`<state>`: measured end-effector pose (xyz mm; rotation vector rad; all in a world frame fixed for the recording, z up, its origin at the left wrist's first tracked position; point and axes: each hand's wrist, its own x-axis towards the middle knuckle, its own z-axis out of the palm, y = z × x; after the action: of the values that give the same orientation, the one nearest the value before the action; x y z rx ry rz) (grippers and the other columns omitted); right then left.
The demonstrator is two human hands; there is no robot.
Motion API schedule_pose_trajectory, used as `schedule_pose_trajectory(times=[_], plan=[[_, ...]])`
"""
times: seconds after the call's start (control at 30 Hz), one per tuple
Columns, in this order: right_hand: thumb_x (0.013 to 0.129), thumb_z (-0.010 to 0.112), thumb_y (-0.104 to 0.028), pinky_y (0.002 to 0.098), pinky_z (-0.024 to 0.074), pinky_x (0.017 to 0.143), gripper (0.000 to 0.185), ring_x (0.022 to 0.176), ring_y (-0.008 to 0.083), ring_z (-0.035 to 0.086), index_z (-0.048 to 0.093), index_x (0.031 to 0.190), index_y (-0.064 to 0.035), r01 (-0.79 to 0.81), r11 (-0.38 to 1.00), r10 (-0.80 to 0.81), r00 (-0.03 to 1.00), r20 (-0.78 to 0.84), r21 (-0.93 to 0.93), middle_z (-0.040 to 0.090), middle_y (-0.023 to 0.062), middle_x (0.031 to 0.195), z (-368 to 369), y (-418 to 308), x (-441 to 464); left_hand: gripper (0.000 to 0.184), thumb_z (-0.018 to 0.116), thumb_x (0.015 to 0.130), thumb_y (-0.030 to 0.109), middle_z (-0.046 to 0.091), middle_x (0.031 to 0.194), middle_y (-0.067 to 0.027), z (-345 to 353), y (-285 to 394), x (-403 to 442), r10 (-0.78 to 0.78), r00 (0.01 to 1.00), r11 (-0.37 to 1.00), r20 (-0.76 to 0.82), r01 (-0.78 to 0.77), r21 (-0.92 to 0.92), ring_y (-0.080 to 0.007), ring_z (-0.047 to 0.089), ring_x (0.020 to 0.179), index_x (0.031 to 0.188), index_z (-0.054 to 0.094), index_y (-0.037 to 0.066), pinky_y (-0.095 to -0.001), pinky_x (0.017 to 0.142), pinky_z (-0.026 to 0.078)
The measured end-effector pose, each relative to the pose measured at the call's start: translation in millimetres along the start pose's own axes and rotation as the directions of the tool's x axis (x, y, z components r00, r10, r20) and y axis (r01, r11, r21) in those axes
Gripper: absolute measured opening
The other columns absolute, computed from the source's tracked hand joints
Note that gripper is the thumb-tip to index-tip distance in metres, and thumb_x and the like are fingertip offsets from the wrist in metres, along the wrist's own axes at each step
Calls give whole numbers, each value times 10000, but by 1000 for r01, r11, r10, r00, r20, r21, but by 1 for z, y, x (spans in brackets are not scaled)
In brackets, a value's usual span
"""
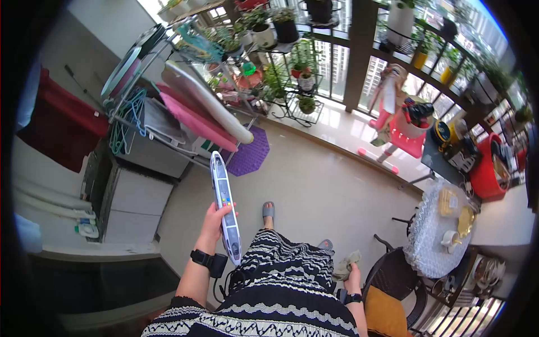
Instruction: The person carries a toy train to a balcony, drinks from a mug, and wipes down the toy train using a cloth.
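Note:
My left hand (212, 223) is closed around the middle of a long, slim white device (222, 191) with dark grey panels and small coloured buttons. It is held upright in front of me, above the tiled floor; its exact kind I cannot make out. Low at my right side, my right hand (352, 277) grips a crumpled greyish cloth (347, 264), which hangs near a dark woven chair (387, 275).
A metal rack (185, 149) with boards and hangers stands at left, beside a purple mat (251, 151). Potted plants (281, 78) line the railing. To the right are a pink stool (405, 143), a red tub (487, 182) and a covered round table (424, 247) bearing a cup (450, 239).

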<state>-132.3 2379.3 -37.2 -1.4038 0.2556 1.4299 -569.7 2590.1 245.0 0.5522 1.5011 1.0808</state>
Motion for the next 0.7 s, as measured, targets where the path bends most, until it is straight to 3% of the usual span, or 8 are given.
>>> schedule_pose_trajectory(times=[0.13, 0.2, 0.23, 0.33, 0.4, 0.47, 0.5, 0.7], plan=[[865, 555, -209, 409, 508, 837, 365, 942, 277, 625, 536, 1141, 28, 112, 968, -114, 994, 4, -223, 622, 131, 1062, 67, -21, 33, 441, 686, 778, 119, 619, 1022, -113, -74, 9, 17, 82, 996, 993, 34, -85, 84, -181, 633, 837, 1147, 483, -11, -300, 745, 521], [849, 575, -202, 403, 517, 813, 378, 919, 273, 631, 535, 1132, 46, 138, 949, -166, 983, -77, -282, 623, 134, 1043, 122, -31, 32, 469, 718, 753, 105, 611, 1023, -91, -115, 19, 31, 167, 985, 962, 53, -175, 211, -147, 614, 859, 1151, 489, 6, -291, 779, 504], [840, 588, -205, 403, 520, 799, 392, 926, 273, 628, 533, 1135, 47, 163, 935, -190, 980, -57, -315, 619, 132, 1046, 145, -29, 38, 572, 750, 719, 104, 606, 1019, -66, -138, 21, 42, 140, 989, 966, 47, -147, 212, -132, 595, 880, 1211, 475, 6, -289, 812, 488], [839, 589, -208, 402, 517, 805, 394, 935, 273, 625, 530, 1140, 39, 208, 940, -232, 971, -59, -271, 615, 134, 1060, 220, -8, 52, 675, 764, 696, 110, 603, 1028, -46, -187, 34, 64, 223, 971, 925, 80, -237, 298, -138, 591, 895, 1277, 440, -8, -295, 838, 479], [843, 585, -210, 403, 515, 816, 385, 941, 273, 624, 529, 1146, 21, 197, 922, -251, 960, -126, -334, 612, 132, 1069, 267, 18, 66, 746, 774, 679, 125, 628, 1014, -61, -221, 42, 77, 193, 980, 906, 48, -197, 376, -147, 607, 903, 1317, 416, -22, -302, 837, 484], [846, 584, -214, 405, 512, 826, 401, 955, 273, 620, 522, 1169, 16, 175, 941, -173, 984, 33, -289, 605, 135, 1087, 311, 45, 66, 745, 779, 674, 153, 652, 989, -87, -239, 57, 87, 212, 976, 800, 54, -205, 564, -150, 624, 891, 1305, 430, -36, -313, 819, 497], [848, 584, -214, 406, 513, 823, 422, 969, 271, 615, 514, 1192, 20, 154, 935, -153, 988, 29, -320, 598, 138, 1108, 341, 52, 55, 756, 780, 671, 186, 668, 947, -105, -241, 69, 90, 158, 987, 823, 30, -148, 549, -155, 639, 865, 1307, 435, -33, -313, 803, 505], [846, 597, -173, 337, 479, 846, 401, 994, 219, 596, 540, 1196, 14, 227, 846, -176, 973, 149, -482, 620, 111, 1104, 435, 68, 51, 741, 776, 669, 167, 666, 933, -110, -254, 89, 124, 205, 975, 771, 79, -211, 601, -164, 645, 853, 1299, 439, -27, -301, 796, 502]])
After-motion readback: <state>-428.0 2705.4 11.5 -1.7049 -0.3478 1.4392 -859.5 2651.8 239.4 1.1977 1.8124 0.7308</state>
